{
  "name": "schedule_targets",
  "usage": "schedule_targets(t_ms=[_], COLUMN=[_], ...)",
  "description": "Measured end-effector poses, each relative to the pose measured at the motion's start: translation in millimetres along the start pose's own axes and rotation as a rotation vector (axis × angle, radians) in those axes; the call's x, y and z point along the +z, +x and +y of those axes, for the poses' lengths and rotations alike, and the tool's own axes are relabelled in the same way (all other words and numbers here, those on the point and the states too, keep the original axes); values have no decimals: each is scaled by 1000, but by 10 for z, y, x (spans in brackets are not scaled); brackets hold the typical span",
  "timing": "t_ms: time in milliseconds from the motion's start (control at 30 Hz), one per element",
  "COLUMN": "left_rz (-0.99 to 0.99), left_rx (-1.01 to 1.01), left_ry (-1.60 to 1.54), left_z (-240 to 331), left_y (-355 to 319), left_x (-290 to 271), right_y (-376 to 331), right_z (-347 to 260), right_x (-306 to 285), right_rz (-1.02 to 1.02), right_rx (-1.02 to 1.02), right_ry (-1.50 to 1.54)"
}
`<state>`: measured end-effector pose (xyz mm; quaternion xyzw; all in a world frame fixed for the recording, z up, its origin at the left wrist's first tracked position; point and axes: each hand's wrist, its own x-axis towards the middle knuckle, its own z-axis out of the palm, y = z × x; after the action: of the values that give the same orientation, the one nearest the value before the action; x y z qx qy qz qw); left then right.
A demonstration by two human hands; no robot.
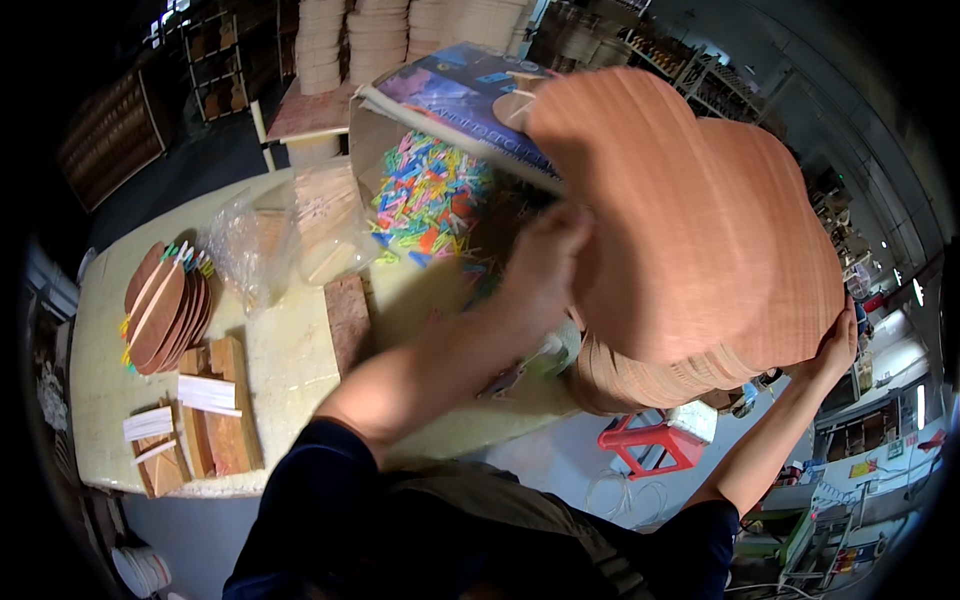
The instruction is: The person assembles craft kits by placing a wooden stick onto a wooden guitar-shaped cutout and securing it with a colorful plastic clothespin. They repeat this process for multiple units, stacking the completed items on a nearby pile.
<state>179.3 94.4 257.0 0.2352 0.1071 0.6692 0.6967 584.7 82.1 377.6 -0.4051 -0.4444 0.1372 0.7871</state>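
A thin reddish-brown wooden plate, shaped like a guitar body [650, 210], is raised and tilted in front of me, smeared by motion. My left hand [555, 250] is closed at its left edge, partly blurred. On the right, my right hand [838, 345] grips the lower right edge of the wood, fingers partly hidden behind it. A second plate of the same shape [785, 240] shows behind the first; whether they touch I cannot tell. Below them rises a stack of similar plates [650, 378]. Left of my left hand lies a heap of small coloured clothespins [430, 190].
A blue printed board or book [455, 90] leans over the clothespins. On the pale table [285, 355] are clipped oval wooden pieces [165, 310], wooden blocks [235, 400] with white strips, a brick-like block [347, 320] and a plastic bag [240, 250]. A red stool [655, 445] stands right.
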Motion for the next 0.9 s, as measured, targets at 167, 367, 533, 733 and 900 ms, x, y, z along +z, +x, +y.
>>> schedule_targets(t_ms=[167, 367, 533, 733, 900], left_rz=[300, 733, 799, 806, 866], left_rx=[196, 153, 100, 110, -11], left_ry=[278, 642, 602, 561, 643], left_z=[957, 1537, 1516, 1412, 1346], left_y=[-663, -1995, -2729, -2968, -3018], left_x=[-1068, -2619, -2942, -2982, -3342], right_y=[330, -778, -2493, -3959, -4263], right_z=[500, -174, 758, 1778, 2247], right_x=[-654, 140, 826, 555, 464], right_rz=[-131, 405, -670, -1304, -1267], right_rx=[304, -793, -327, -28, 85], right_ry=[-196, -1053, -366, -866, -862])
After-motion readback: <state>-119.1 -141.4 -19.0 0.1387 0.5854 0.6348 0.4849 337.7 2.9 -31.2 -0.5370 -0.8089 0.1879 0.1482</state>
